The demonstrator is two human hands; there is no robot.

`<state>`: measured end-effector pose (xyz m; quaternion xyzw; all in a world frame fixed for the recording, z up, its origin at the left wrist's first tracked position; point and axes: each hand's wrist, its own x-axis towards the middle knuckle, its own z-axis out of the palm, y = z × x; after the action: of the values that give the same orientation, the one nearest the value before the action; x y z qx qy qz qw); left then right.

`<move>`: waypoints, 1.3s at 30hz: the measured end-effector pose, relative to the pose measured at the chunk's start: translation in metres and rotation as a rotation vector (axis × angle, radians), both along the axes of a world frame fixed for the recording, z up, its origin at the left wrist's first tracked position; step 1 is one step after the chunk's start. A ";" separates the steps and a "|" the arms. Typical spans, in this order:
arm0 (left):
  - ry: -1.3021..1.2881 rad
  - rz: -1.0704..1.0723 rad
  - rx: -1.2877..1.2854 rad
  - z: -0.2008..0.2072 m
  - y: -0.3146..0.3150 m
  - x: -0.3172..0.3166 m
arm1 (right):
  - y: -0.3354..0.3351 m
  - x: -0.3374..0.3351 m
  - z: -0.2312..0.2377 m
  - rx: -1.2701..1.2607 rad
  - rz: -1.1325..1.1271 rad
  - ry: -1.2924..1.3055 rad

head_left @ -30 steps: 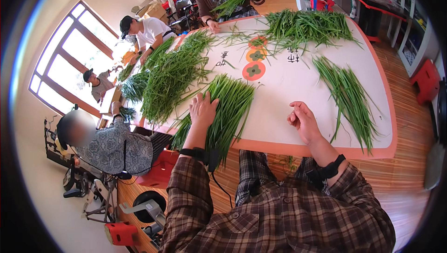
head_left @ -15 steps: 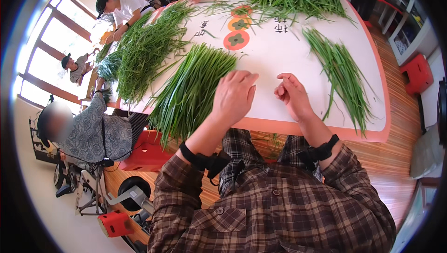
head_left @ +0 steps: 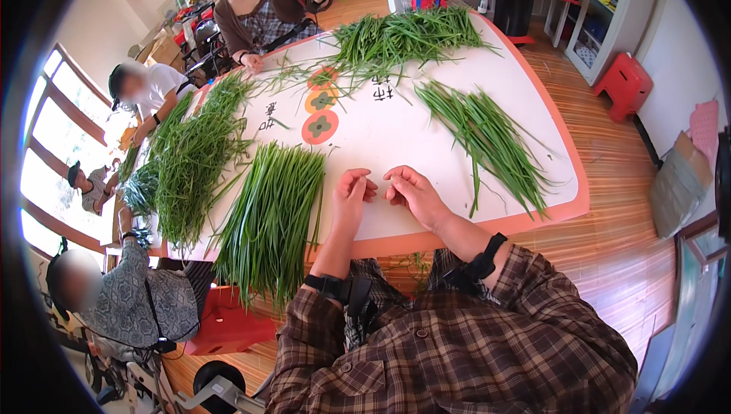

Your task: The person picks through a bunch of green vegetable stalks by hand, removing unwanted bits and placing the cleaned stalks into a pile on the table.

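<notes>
Both hands hover above the white tabletop point(head_left: 350, 156) near its front edge, a small gap between them. My left hand point(head_left: 352, 193) is closed with fingers curled, just right of a thick, evenly laid bundle of green chives point(head_left: 270, 212). In my right hand point(head_left: 417, 197), thumb and index finger meet in a pinch; anything in either hand is too small or hidden to make out. Farther right lies a looser bunch of chives point(head_left: 487, 136). Neither hand touches the chives.
Tangled chive heaps lie along the left side point(head_left: 190, 159) and the far edge point(head_left: 407, 37). A person point(head_left: 270, 10) across the table holds some chives. Others sit at the left, one in a patterned top point(head_left: 141, 292). A red stool point(head_left: 624, 85) stands on the right-hand floor.
My view has swung, showing more of the person across the table. My left hand has turned from lying knuckles-up by the bundle to curled, and both hands have come closer together.
</notes>
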<state>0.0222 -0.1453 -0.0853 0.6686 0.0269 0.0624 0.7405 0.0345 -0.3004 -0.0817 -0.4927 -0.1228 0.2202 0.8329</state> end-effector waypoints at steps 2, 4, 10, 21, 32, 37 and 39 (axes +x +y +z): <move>-0.021 -0.008 -0.014 0.001 0.003 -0.003 | -0.002 0.000 0.006 -0.092 0.031 0.037; -0.028 -0.015 -0.055 -0.001 0.003 -0.005 | -0.013 0.000 0.013 -0.220 0.071 -0.030; -0.061 -0.068 -0.070 -0.004 0.006 -0.006 | -0.077 0.023 0.058 -0.666 -0.099 -0.323; -0.067 -0.118 -0.126 -0.003 0.004 -0.006 | -0.089 0.148 0.055 -1.440 -0.241 -0.845; -0.031 -0.134 -0.133 -0.002 0.003 -0.006 | -0.054 0.163 0.014 -1.777 -0.496 -0.804; -0.040 -0.117 -0.149 -0.003 0.007 -0.009 | -0.050 0.166 0.028 -1.567 -0.469 -0.653; -0.037 -0.114 -0.144 -0.001 0.005 -0.009 | -0.060 0.179 0.021 -1.281 -0.442 -0.691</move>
<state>0.0135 -0.1403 -0.0867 0.6127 -0.0203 0.0302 0.7895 0.2134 -0.3608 -0.0602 -0.9339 -0.1234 -0.0904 0.3232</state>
